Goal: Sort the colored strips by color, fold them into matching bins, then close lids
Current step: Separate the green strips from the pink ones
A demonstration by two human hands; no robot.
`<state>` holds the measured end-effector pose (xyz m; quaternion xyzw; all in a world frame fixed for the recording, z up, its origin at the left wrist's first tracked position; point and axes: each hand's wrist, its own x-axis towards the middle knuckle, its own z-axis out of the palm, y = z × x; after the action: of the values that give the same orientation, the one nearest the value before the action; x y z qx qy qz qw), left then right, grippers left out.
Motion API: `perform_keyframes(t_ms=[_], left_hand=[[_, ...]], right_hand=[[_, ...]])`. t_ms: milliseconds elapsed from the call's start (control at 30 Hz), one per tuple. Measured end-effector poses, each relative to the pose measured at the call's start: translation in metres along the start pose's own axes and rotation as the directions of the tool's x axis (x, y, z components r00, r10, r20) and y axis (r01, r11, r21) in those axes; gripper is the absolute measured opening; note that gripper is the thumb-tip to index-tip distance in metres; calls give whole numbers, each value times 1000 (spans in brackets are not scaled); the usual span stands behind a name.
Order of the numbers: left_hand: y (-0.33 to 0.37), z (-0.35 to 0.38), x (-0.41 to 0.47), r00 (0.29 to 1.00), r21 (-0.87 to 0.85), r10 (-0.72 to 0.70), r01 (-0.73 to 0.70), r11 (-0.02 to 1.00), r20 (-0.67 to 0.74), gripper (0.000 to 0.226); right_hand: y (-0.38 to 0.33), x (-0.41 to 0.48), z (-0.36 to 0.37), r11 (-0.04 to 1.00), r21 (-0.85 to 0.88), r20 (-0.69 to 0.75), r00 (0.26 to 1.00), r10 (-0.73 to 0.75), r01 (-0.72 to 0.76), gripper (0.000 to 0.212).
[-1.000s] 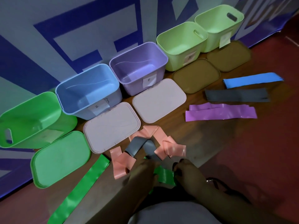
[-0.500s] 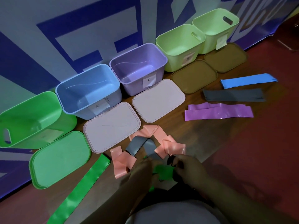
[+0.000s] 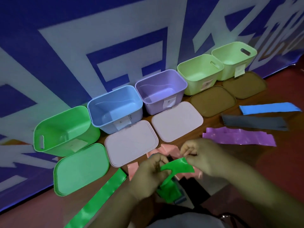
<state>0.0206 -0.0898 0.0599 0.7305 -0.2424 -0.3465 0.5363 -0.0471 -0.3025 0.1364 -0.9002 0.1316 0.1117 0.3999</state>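
Blue banner (image 3: pixel 82 46) behind; left hand (image 3: pixel 150 172) and right hand (image 3: pixel 203 156) each pinch a green strip (image 3: pixel 179 166). Ease it slowly clear of the pink strips (image 3: pixel 169 149) beneath the fingers (image 3: pixel 188 149)

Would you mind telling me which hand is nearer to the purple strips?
Right. The right hand sits just left of the purple strips; the left hand is farther left, across the green strip both hands hold.

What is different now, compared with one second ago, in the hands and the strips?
The left hand and right hand rose forward over the pink strips, lifting the short green strip above them; left grips it, right pinches its end. The bins, lids and long green strip stayed put.
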Motion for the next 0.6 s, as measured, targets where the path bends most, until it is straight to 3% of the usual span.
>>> perform_keyframes(t_ms=[133, 300, 433, 600], left_hand=[[14, -21, -3, 997, -112, 24, -31, 993, -67, 23], [23, -51, -16, 991, -161, 58, -78, 984, -121, 23], [22, -72, -34, 986, -176, 63, -90, 980, -157, 31], [8, -91, -63, 980, -263, -13, -41, 964, -199, 47]], right_hand=[[-29, 13, -17, 996, 11, -4, 996, -94, 94, 27], [-68, 30, -36, 970, 150, 0, 981, -193, 191, 22], [-102, 37, -38, 943, 126, -15, 951, -310, 309, 25], [-116, 51, -15, 945, 140, -2, 954, -298, 296, 23]])
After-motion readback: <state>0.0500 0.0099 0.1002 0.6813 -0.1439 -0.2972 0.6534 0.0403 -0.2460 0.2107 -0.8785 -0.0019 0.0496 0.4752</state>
